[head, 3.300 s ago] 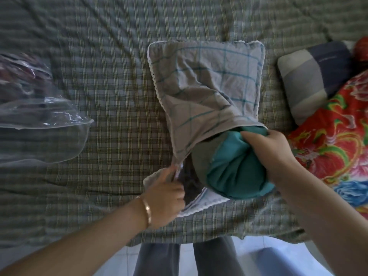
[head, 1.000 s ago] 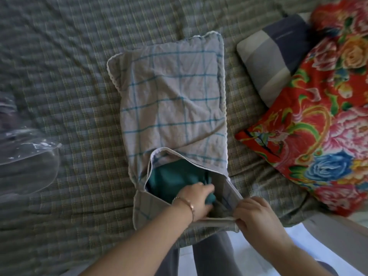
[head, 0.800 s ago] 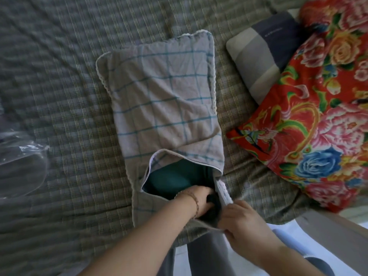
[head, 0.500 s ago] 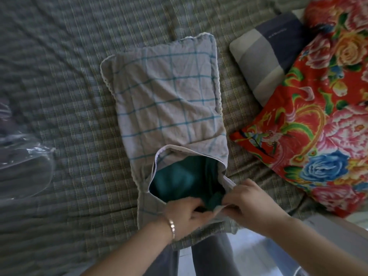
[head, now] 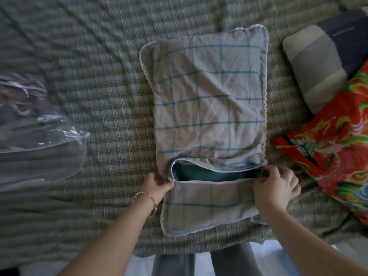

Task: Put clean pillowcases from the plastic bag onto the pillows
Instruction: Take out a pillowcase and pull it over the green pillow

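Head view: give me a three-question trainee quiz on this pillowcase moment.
1. True or false: the teal pillow lies wholly outside the checked pillowcase.
2. The plastic bag lies: A) left of the pillowcase; B) on top of it; C) in a hand.
3. Fill in: the left hand and right hand each pinch one end of the pillowcase's ____.
Key: 1 false; 2 A; 3 opening.
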`<state>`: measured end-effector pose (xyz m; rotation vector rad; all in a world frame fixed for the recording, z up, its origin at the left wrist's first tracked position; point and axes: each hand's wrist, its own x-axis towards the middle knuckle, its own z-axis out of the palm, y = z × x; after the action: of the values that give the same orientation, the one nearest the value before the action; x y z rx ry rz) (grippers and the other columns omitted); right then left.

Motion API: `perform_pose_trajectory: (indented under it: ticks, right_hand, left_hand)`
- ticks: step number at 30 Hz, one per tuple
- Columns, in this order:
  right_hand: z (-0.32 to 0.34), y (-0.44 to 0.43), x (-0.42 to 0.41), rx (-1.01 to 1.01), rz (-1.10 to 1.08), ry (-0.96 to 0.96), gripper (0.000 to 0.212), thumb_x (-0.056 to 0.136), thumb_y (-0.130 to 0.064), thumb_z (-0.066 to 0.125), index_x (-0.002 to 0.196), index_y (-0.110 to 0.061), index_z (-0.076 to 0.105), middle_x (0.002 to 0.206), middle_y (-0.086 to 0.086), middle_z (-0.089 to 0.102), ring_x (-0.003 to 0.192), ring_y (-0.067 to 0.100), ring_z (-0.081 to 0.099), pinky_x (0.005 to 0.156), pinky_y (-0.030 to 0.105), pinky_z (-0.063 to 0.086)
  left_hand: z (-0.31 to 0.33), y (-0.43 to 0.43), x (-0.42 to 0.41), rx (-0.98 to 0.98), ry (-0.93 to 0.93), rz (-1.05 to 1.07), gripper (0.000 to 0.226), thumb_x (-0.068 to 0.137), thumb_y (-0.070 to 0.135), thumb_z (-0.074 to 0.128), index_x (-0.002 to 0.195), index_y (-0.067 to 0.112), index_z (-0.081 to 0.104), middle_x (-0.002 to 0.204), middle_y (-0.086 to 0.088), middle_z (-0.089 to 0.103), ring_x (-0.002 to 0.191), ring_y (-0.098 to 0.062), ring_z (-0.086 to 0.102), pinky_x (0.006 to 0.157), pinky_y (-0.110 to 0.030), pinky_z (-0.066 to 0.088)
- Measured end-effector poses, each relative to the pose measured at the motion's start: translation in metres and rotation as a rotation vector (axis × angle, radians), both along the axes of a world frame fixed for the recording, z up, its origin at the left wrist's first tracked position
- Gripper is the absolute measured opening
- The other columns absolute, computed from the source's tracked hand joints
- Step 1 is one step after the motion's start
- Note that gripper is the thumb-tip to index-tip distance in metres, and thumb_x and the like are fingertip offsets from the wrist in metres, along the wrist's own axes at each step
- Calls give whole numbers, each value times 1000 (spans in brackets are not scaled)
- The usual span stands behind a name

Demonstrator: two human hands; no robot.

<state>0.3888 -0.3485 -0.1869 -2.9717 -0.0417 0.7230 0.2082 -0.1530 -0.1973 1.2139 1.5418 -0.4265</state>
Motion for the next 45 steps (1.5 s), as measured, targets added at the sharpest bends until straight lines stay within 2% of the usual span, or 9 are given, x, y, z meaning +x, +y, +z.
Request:
perform_pose_trajectory:
  ticks: [2,5,7,11,14,18,25,36,45]
  right_hand:
    - [11,18,-28,245,117,-107,19,79,-3,63,96,-9,66,108,15,53,106,34,44,94,44,29]
    - [26,46,-73,476,368,170,16,78,0,63,92,-8,68,91,1,53,84,28,58,71,26,38]
    - [25,66,-99,451,482,411,27,83,-6,60,109,-11,65,106,-1,50,98,23,56,77,22,39]
    - [7,96,-121,375,584,448,44,89,-16,52,133,-15,47,132,1,47,122,21,42,100,26,34]
    - [-3,111,-121,343,402,512,33,88,-27,56,120,-19,53,118,1,58,112,20,50,92,31,42]
    - [-4,118,-126,377,367,498,21,84,-28,64,102,-21,55,100,-2,56,95,17,54,83,32,47]
    - [11,117,-136,685,73,672,30,82,0,66,69,-22,49,68,-8,54,58,-2,51,59,13,42]
    - [33,116,-129,859,-381,840,22,86,11,53,84,-6,67,78,3,67,69,7,64,65,16,52]
    - [38,111,-121,686,-42,727,22,73,-1,76,93,-9,73,73,-15,65,60,-11,59,64,8,48]
  left_hand:
    - [-9,0,-8,-231,-30,127,12,80,13,70,82,10,59,96,-16,65,76,-22,60,78,-37,51]
    - [-13,1,-17,-67,-58,15,7,82,12,67,84,14,60,89,-7,65,79,-19,60,79,-34,52]
    - [-13,2,-21,-74,-102,38,11,82,13,67,88,14,58,89,-3,64,86,-20,60,83,-35,50]
    - [-20,4,-32,-171,-170,150,42,73,26,73,106,6,56,104,-13,65,100,-30,62,92,-48,49]
    - [-12,12,-30,-259,-237,219,7,87,18,61,91,12,61,88,-10,64,86,-23,62,86,-43,52]
    - [-8,16,-28,-224,-256,169,19,94,3,47,83,10,60,75,-4,58,71,-12,56,65,-20,52]
    - [4,21,-44,-60,-378,-103,33,78,-11,59,93,18,61,90,10,62,89,-5,59,77,-11,49]
    - [33,13,-44,-139,-486,50,35,73,-10,68,89,21,63,84,5,67,74,-3,66,69,-19,54]
    - [35,3,-35,103,-394,-118,37,71,-12,68,74,24,62,73,9,65,67,0,63,65,-11,50]
